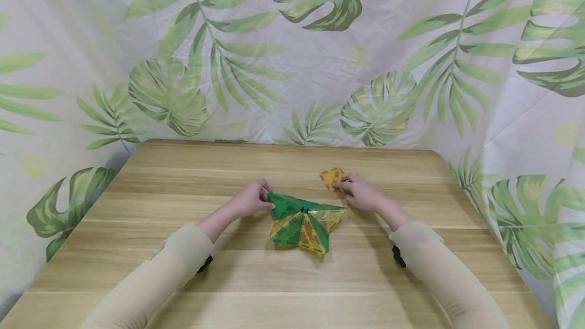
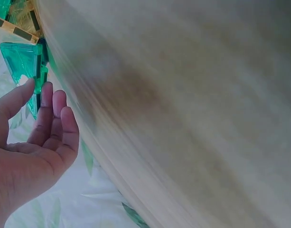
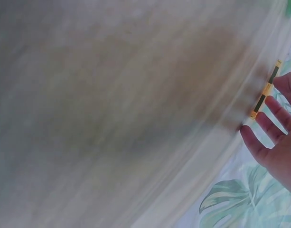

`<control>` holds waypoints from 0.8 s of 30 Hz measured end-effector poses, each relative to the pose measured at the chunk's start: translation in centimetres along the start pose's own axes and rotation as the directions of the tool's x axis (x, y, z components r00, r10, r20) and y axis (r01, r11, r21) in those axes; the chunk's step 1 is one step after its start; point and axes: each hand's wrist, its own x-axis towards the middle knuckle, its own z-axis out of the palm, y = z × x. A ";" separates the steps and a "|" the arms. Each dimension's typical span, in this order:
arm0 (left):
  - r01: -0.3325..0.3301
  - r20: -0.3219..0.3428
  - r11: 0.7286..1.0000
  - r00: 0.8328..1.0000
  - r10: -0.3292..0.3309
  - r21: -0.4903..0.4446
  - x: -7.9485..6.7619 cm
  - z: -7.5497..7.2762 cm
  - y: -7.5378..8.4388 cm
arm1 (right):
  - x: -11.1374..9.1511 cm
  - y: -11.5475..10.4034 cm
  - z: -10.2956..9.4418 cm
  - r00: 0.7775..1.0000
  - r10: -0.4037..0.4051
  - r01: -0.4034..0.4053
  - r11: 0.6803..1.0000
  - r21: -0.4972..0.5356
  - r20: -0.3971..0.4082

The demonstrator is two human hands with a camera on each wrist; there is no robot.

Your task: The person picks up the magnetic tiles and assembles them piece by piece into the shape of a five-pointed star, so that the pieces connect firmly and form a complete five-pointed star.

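A structure of green and yellow translucent magnetic tiles stands on the table in the head view, its tiles fanned out and leaning. At its far left corner my left hand pinches a green triangular magnetic tile between thumb and fingers. The left wrist view shows that green tile against the thumb and forefinger of my left hand. Farther right and back, my right hand pinches a loose orange square magnetic tile. Edge-on in the right wrist view, the orange tile lies between the fingers of my right hand.
The wooden table spreads around the structure, its back edge near a leaf-printed cloth. Both forearms wear beige sleeves, with black straps under the cuffs.
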 end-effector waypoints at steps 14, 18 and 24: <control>0.008 -0.031 1.000 1.000 -0.008 0.002 -0.4 0.3 -0.1 | 2.1 2.2 -0.6 0.993 0.118 -0.118 0.982 0.149 0.012; 0.016 -0.020 1.000 1.000 -0.016 -0.007 -0.5 0.3 -0.3 | 2.7 2.7 -0.2 0.992 0.105 -0.114 0.982 0.152 0.068; 0.011 0.011 1.000 1.000 -0.011 -0.021 -0.5 0.1 -0.4 | 3.4 2.4 0.6 0.986 0.143 -0.153 0.981 0.117 0.087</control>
